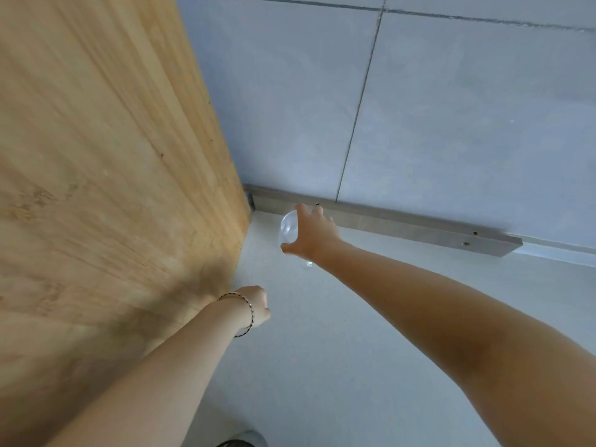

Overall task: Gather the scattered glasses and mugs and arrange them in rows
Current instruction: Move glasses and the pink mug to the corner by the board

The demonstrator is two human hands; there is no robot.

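Right hand (314, 235): extended forward at full arm's reach, fingers spread and curled over a clear glass (288, 228), thumb under its near side. The hand grips the glass by the rounded bowl.

Glass: a small clear part, probably its foot, shows below the wrist. It sits at the far end of the pale surface (322, 350), close to the corner where the wooden panel (113, 156) meets the metal strip (403, 225). Whether it rests on the surface or is held just above it cannot be told. Contents: the bowl is transparent, and only highlights and the pale surface show through it.

Left hand (258, 304): nearer the viewer, beside the lower edge of the wooden panel, seen from the back of the wrist. A thin bracelet (250, 309) circles the wrist. The fingers are turned away from the camera, so their state cannot be told.

Surroundings: grey tiles (451, 124) with dark joints lie beyond the metal strip. A dark and grey item, possibly a shoe (245, 440), shows at the bottom edge.
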